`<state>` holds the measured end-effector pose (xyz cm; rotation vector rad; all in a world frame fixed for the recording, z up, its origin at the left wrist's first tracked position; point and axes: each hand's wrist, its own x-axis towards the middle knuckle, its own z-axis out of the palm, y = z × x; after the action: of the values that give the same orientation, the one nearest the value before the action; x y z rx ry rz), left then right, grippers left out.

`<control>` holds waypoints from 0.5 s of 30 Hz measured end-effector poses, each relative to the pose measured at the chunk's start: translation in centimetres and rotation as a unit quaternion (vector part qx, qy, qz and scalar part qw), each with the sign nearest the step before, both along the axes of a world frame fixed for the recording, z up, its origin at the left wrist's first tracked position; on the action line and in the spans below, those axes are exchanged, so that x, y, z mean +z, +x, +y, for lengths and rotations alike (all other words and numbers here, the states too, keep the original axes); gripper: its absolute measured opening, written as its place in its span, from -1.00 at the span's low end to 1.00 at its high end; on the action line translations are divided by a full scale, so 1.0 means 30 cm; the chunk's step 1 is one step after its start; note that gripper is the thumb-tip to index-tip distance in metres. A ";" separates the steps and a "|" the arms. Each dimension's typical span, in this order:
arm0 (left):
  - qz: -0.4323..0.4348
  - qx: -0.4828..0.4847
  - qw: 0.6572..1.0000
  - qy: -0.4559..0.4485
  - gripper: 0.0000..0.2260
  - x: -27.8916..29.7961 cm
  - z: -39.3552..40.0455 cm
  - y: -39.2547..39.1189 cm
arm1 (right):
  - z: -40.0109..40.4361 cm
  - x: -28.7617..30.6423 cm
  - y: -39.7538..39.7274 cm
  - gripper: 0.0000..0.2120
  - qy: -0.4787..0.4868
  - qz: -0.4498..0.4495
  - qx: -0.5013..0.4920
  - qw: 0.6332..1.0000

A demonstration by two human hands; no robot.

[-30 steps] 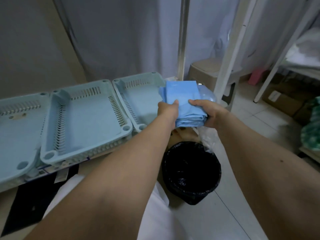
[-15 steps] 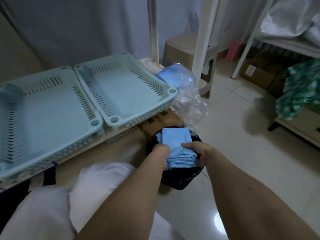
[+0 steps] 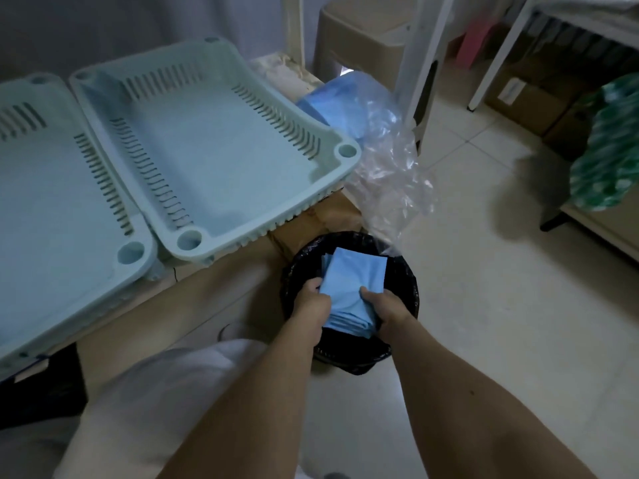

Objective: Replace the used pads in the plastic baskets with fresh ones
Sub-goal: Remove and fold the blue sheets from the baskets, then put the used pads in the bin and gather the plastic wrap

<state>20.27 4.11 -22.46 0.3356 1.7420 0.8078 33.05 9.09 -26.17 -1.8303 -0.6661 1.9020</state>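
A folded stack of blue pads (image 3: 352,288) is gripped from both sides, my left hand (image 3: 311,300) on its left edge and my right hand (image 3: 383,304) on its right. The stack sits in the mouth of a round bin lined with a black bag (image 3: 404,271). Two pale blue slotted plastic baskets lie side by side on a low surface: the right basket (image 3: 221,167) and the left basket (image 3: 52,202), each lined with a pale blue sheet. A clear plastic pack of blue pads (image 3: 345,102) lies behind the right basket.
A cardboard box (image 3: 325,212) sits under the basket's corner. A beige plastic stool (image 3: 366,32) and white frame legs (image 3: 415,63) stand behind. Cardboard boxes (image 3: 532,98) and a green patterned cloth (image 3: 612,146) are at right. The floor is pale tile (image 3: 501,305).
Both hands carried the blue pad stack from chest height beside the baskets down into the black bin. The view tilted down and to the right.
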 end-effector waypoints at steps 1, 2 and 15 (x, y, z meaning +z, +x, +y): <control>-0.003 -0.002 1.000 0.004 -0.54 -0.006 -0.006 -0.004 | -0.005 -0.018 -0.001 -0.64 0.001 -0.018 0.000 1.000; -0.005 -0.004 1.000 0.007 -0.54 -0.010 -0.012 -0.008 | -0.011 -0.045 -0.002 -0.57 -0.001 -0.040 0.002 0.999; 0.103 0.051 0.993 -0.011 -0.61 -0.014 -0.083 -0.038 | -0.158 0.064 -0.009 -0.59 0.072 -0.516 -0.002 0.854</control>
<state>19.12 1.63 -22.89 0.3274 1.9732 0.8514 32.77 4.35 -24.26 -2.6545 -1.0611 0.6699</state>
